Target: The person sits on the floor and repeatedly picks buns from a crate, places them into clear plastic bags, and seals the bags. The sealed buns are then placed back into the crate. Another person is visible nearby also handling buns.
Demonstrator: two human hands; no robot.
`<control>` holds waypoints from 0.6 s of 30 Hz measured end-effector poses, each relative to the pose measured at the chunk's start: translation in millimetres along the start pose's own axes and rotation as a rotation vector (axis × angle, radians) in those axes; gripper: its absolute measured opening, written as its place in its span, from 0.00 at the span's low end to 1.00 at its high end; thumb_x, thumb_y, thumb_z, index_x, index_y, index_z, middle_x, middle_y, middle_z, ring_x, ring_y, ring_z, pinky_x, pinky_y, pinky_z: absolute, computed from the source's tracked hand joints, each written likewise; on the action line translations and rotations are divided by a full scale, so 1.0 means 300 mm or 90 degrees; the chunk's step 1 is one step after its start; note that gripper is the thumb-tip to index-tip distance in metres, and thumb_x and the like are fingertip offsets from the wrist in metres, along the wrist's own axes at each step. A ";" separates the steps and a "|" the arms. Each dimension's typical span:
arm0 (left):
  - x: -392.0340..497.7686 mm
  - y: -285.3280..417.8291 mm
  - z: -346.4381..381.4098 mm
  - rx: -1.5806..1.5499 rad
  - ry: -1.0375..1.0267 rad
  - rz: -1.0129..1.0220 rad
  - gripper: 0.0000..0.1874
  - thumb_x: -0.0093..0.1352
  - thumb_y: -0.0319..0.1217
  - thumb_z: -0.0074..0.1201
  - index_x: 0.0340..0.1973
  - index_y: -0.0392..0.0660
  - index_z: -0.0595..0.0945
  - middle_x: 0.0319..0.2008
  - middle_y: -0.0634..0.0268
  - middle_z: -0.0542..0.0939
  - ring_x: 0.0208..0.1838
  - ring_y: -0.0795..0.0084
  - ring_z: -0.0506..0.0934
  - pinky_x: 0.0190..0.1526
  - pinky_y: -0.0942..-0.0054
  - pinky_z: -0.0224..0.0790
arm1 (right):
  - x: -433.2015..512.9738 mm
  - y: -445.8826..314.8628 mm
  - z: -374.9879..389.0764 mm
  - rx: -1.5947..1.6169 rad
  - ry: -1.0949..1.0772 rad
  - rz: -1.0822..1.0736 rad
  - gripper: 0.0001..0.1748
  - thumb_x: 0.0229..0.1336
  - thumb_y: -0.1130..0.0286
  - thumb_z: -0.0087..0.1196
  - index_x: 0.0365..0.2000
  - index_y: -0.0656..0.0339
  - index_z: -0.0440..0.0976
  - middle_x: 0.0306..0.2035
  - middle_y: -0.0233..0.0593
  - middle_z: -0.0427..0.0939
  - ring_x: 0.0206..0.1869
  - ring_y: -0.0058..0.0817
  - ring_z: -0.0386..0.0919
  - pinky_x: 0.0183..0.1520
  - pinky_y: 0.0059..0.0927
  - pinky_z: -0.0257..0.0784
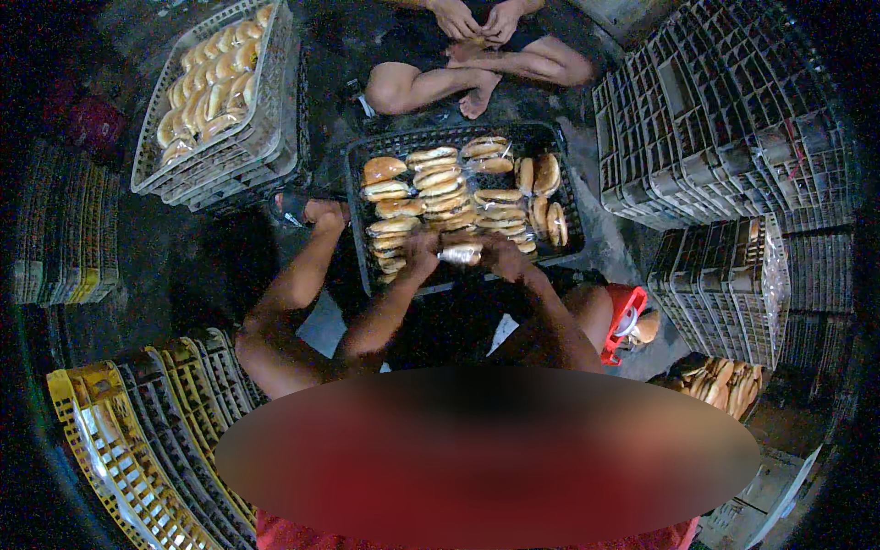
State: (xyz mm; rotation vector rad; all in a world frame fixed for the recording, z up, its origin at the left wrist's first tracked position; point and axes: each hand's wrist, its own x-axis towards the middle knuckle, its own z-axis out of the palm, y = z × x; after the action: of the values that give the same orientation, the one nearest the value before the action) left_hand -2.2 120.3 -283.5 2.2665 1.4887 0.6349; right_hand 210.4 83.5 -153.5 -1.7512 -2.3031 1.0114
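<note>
A black plastic crate (354,240) before me holds rows of round bread buns (440,182), several of them in clear plastic wrap. Over its near edge, my left hand (421,253) and my right hand (507,258) are at either side of a wrapped bun (460,254). The fingers of both hands are blurred; they seem to touch the shiny wrap from its two ends. Under my right forearm, a red tape dispenser (622,323) with a pale roll stands near my knee, beside a loose bun (645,328).
Another person's hands (478,24) and crossed legs are beyond the crate. Stacked crates (268,137) with buns stand at upper left. More crate stacks (715,137) rise at right. Yellow and grey crates (82,392) lie at lower left, and buns (718,385) are at lower right.
</note>
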 end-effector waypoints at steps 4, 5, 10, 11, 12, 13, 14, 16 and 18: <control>0.156 -0.039 -0.093 -0.495 0.030 -0.186 0.06 0.67 0.30 0.55 0.35 0.41 0.80 0.29 0.59 0.81 0.34 0.67 0.77 0.40 0.68 0.71 | 0.126 0.042 0.152 -0.051 -0.145 -0.004 0.25 0.57 0.61 0.54 0.56 0.47 0.72 0.56 0.47 0.74 0.59 0.45 0.71 0.58 0.46 0.70; 0.184 -0.039 -0.144 -0.557 -0.022 -0.275 0.05 0.67 0.28 0.54 0.35 0.40 0.80 0.31 0.60 0.82 0.36 0.69 0.77 0.41 0.70 0.70 | 0.156 0.057 0.191 -0.062 -0.155 0.046 0.24 0.58 0.59 0.52 0.55 0.48 0.73 0.55 0.47 0.74 0.58 0.43 0.72 0.58 0.45 0.70; 0.100 -0.020 -0.484 -0.341 0.047 -0.056 0.08 0.70 0.26 0.47 0.41 0.36 0.79 0.48 0.59 0.78 0.53 0.65 0.73 0.59 0.68 0.62 | 0.192 0.009 0.278 0.200 0.093 0.067 0.24 0.64 0.51 0.46 0.52 0.57 0.73 0.48 0.46 0.77 0.51 0.37 0.75 0.54 0.39 0.72; 0.065 0.013 -0.521 -0.348 0.034 -0.136 0.10 0.71 0.27 0.47 0.44 0.36 0.77 0.52 0.57 0.76 0.57 0.62 0.72 0.62 0.67 0.60 | 0.186 -0.026 0.258 0.346 0.154 0.073 0.25 0.66 0.50 0.45 0.51 0.59 0.73 0.47 0.45 0.78 0.49 0.36 0.76 0.53 0.38 0.73; 0.023 0.054 -0.543 -0.526 0.020 -0.138 0.14 0.71 0.29 0.48 0.50 0.36 0.74 0.56 0.55 0.74 0.59 0.60 0.70 0.65 0.64 0.58 | 0.180 -0.075 0.238 0.587 0.212 0.076 0.27 0.67 0.48 0.43 0.50 0.61 0.73 0.46 0.45 0.79 0.48 0.35 0.77 0.52 0.37 0.73; -0.007 0.104 -0.552 -0.641 0.002 -0.142 0.18 0.71 0.31 0.49 0.54 0.36 0.70 0.58 0.53 0.71 0.61 0.58 0.69 0.66 0.62 0.57 | 0.171 -0.126 0.208 0.964 0.253 0.084 0.29 0.68 0.46 0.42 0.49 0.63 0.73 0.44 0.45 0.79 0.47 0.34 0.77 0.51 0.36 0.73; -0.036 0.154 -0.561 -0.755 -0.016 -0.152 0.23 0.72 0.32 0.50 0.59 0.36 0.67 0.61 0.51 0.69 0.63 0.56 0.68 0.68 0.60 0.56 | 0.158 -0.179 0.176 1.152 0.282 0.030 0.30 0.69 0.45 0.41 0.48 0.64 0.73 0.43 0.44 0.80 0.45 0.33 0.78 0.51 0.34 0.74; -0.130 0.288 -0.566 -0.922 -0.045 -0.068 0.30 0.72 0.35 0.51 0.65 0.36 0.59 0.64 0.49 0.65 0.65 0.54 0.67 0.69 0.57 0.53 | 0.075 -0.264 0.116 1.210 0.359 -0.075 0.29 0.69 0.47 0.44 0.46 0.68 0.73 0.41 0.44 0.79 0.42 0.29 0.77 0.49 0.32 0.73; -0.154 0.368 -0.612 -0.642 -0.066 0.000 0.35 0.71 0.36 0.54 0.67 0.36 0.56 0.65 0.49 0.63 0.65 0.55 0.67 0.68 0.57 0.55 | -0.038 -0.298 0.050 0.806 0.514 -0.136 0.25 0.68 0.50 0.48 0.44 0.67 0.73 0.40 0.43 0.79 0.43 0.28 0.76 0.48 0.32 0.72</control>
State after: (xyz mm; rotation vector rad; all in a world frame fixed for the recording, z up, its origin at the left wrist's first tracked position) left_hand -34.0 44.1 -80.4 1.4699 0.8049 0.9643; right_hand 133.5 55.1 -113.3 -0.9951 -0.8975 1.0343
